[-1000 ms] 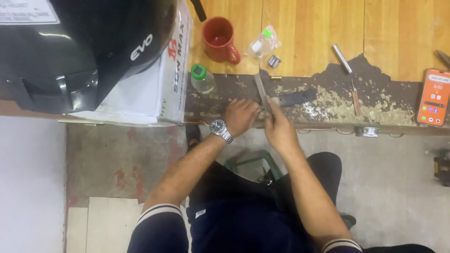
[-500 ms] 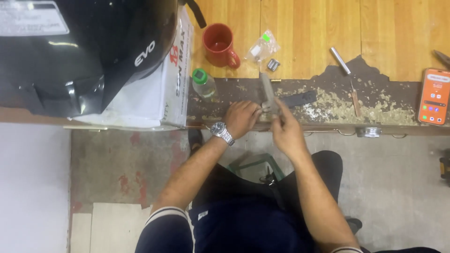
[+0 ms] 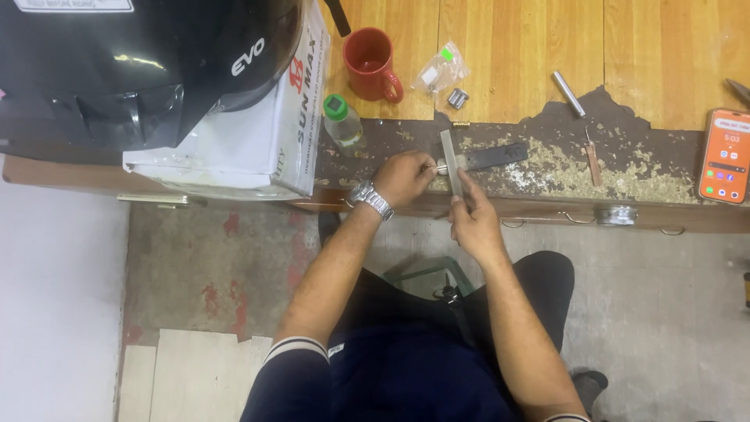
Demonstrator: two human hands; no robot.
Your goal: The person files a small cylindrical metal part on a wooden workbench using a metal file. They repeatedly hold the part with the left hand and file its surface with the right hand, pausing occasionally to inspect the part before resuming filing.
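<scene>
While the left hand pinches a small metal piece at frame centre, we note the right hand closed around a flat file, long axis running up-frame, crossing just right of the piece on the worn bench edge.

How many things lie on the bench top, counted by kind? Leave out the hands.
Helmet: 1
Box: 1
Red mug: 1
Small bottle: 1
Clear bag: 1
Phone: 1
Flat metal file: 1
Metal rod: 1
Total: 8
</scene>
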